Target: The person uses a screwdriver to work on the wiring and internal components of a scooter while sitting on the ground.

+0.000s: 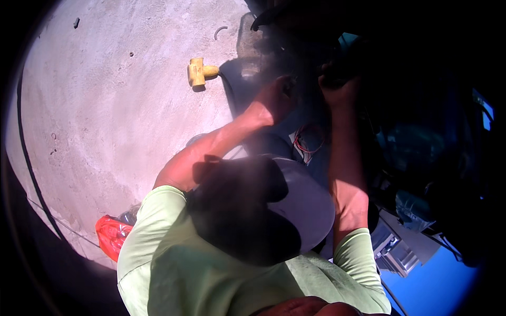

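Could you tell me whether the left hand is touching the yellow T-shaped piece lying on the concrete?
Apart. The head view shows the left hand in shadow, with bare sunlit concrete between it and the yellow T-shaped piece.

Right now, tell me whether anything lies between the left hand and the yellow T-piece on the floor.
Nothing visible does. The left hand is in shadow at the dark machine. The yellow T-piece lies to its left on the concrete floor, with only bare floor and the shadow's edge between them.

A bundle of thin red and white wires (304, 141) hangs in shadow just below and between both hands.
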Tool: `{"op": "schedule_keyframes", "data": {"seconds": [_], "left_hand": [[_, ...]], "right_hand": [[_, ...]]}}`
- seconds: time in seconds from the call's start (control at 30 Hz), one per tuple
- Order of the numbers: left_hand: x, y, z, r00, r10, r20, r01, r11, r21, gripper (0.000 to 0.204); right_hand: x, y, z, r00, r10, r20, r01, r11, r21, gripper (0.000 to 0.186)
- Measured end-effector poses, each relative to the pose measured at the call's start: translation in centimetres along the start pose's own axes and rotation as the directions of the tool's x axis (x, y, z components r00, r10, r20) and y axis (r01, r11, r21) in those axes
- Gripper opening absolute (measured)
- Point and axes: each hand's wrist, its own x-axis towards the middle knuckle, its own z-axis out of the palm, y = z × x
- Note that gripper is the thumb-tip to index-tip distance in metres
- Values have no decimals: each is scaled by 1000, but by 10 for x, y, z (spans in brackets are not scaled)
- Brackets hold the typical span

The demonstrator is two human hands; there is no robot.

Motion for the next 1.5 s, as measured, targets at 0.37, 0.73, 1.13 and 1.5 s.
{"op": "schedule_keyframes", "data": {"seconds": [0.37,0.73,1.13,1.5], "left_hand": [[-29,-3,12,996,-64,68,86,906,-415,44],[-21,-11,23,892,-174,417,449,243,-860,44],[-24,-18,33,889,-146,434,448,74,-891,35],[-22,-28,32,878,-36,477,478,21,-878,33]], "right_hand": [[4,-7,-1,1000,26,14,-25,999,-42,59],[8,-9,-7,991,84,102,-81,996,-37,68],[1,-5,2,999,35,33,-32,997,-71,66],[-1,-2,3,1000,2,24,0,997,-80,66]]}}
